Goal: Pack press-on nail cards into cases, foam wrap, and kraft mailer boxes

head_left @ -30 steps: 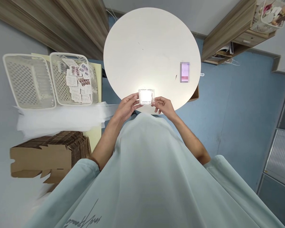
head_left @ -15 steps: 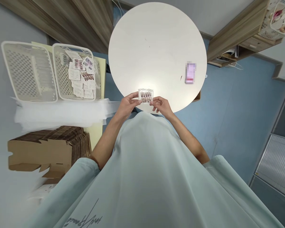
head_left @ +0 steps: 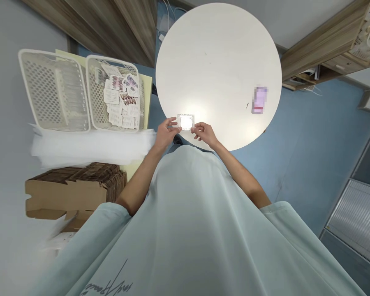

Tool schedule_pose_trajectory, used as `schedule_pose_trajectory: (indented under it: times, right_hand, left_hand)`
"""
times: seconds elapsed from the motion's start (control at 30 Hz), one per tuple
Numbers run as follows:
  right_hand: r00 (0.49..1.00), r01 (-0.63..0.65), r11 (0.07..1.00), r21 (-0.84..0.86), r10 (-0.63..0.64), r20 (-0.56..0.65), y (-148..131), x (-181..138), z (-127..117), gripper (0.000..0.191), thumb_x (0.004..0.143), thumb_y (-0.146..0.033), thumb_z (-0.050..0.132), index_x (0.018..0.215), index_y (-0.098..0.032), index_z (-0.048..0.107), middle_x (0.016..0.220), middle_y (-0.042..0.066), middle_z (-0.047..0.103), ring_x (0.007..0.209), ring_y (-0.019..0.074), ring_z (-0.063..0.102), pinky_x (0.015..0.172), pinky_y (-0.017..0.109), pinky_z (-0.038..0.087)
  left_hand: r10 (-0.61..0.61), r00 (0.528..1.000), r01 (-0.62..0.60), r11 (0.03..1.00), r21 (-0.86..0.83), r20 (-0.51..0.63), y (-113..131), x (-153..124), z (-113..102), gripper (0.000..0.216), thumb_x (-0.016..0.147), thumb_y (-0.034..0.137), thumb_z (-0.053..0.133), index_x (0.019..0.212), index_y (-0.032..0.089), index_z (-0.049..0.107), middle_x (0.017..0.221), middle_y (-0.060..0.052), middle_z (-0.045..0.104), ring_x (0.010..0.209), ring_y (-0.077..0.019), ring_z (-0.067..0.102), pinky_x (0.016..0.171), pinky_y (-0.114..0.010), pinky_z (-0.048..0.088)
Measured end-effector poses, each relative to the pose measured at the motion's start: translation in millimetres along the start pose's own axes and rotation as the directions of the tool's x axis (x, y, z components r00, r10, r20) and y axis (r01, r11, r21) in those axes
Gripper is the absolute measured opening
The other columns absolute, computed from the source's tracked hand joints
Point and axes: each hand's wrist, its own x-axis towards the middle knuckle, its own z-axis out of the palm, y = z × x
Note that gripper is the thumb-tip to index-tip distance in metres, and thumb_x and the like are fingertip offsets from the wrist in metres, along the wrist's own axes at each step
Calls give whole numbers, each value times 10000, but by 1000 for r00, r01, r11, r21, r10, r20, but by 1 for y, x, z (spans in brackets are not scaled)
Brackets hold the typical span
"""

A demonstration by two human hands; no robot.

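A small clear plastic case of press-on nails (head_left: 186, 122) is held at the near edge of the round white table (head_left: 218, 49). Bright glare covers its face, so the nails inside do not show at this moment. My left hand (head_left: 166, 133) pinches the case's lower left corner between thumb and fingers. On the other side, my right hand (head_left: 204, 133) grips the lower right corner with its fingertips.
To the left, one white basket (head_left: 89, 94) holds cards of press-on nails (head_left: 119, 102); another basket (head_left: 23, 82) holds clear cases. White sheets (head_left: 92, 148) and folded cardboard boxes (head_left: 68, 197) lie nearer. A blurred pinkish item (head_left: 259, 100) rests on the table's right.
The case has tilted, and glare now hides the rows of nails visible before. Both hands still hold it. The view has turned a little, shifting table and baskets rightward.
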Motion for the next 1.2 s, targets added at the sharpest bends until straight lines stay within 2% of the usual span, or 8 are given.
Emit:
schedule_pose_trajectory:
  times: [0.13, 0.27, 0.43, 0.53, 0.67, 0.97, 1.1, 1.2]
  right_hand:
    - [992, -111, 989, -93, 104, -68, 13, 38, 25, 264, 990, -393, 892, 1000, -202, 709, 1062, 42, 823, 617, 85, 712, 568, 214, 565]
    - [968, -221, 962, -162, 196, -155, 26, 65, 45, 111, 1051, -250, 810, 1010, -180, 734, 1037, 54, 837, 637, 100, 728, 620, 225, 578]
    - [946, -282, 926, -251, 225, -236, 37, 77, 58, 99, 1079, -268, 787, 1038, -181, 768, 996, 37, 863, 710, 128, 783, 781, 243, 613]
    - [937, -311, 901, -302, 238, -254, 40, 78, 63, 131, 1093, -267, 761, 993, -184, 773, 956, 33, 865, 747, 141, 803, 831, 251, 614]
    - [926, -341, 882, -325, 257, -275, 41, 80, 66, 135, 1108, -266, 738, 1002, -189, 774, 966, 40, 873, 779, 150, 816, 863, 254, 616]
    - [927, -333, 894, -299, 253, -275, 52, 78, 60, 163, 1130, -219, 662, 1017, -181, 773, 1115, 77, 871, 737, 139, 805, 870, 277, 636]
    - [936, -303, 912, -277, 230, -265, 49, 61, 54, 106, 1125, -235, 678, 1113, -182, 769, 1207, 84, 860, 746, 127, 800, 813, 252, 632]
    - [944, -271, 925, -267, 201, -263, 40, 40, 47, 110, 1113, -249, 693, 1141, -181, 775, 1267, 91, 847, 733, 119, 795, 752, 239, 628]
  left_hand:
    - [-36, 998, 42, 993, 114, -55, -22, 33, -10, 566, 844, 325, 852, 1384, 190, 747, 1370, -151, 762, 1097, -283, 761, 1041, -434, 616]
    - [-66, 995, 80, 974, 214, -70, -37, 63, -12, 552, 834, 223, 800, 1377, 137, 764, 1346, -179, 784, 1112, -298, 769, 1083, -449, 594]
    - [-107, 994, 105, 945, 310, -9, -49, 88, -12, 529, 819, 149, 770, 1345, 95, 791, 1443, -231, 777, 1205, -356, 774, 1146, -486, 565]
    - [-131, 991, 120, 942, 315, 14, -56, 95, -13, 498, 767, 135, 812, 1264, 123, 823, 1442, -223, 787, 1269, -383, 764, 1198, -505, 538]
    - [-136, 989, 117, 958, 260, 56, -63, 96, -15, 480, 743, 162, 844, 1223, 160, 827, 1403, -202, 805, 1303, -389, 755, 1224, -540, 530]
    - [-113, 991, 100, 982, 160, 73, -70, 85, -19, 546, 780, 122, 780, 1326, 136, 792, 1554, -233, 725, 1339, -361, 757, 1239, -516, 540]
    - [-69, 995, 58, 988, 146, 72, -67, 69, -26, 578, 814, 138, 746, 1391, 148, 772, 1576, -205, 723, 1376, -348, 738, 1264, -525, 529]
    - [-42, 996, 32, 993, 111, 84, -61, 49, -30, 598, 834, 148, 716, 1431, 148, 751, 1572, -197, 726, 1300, -332, 774, 1214, -513, 573]
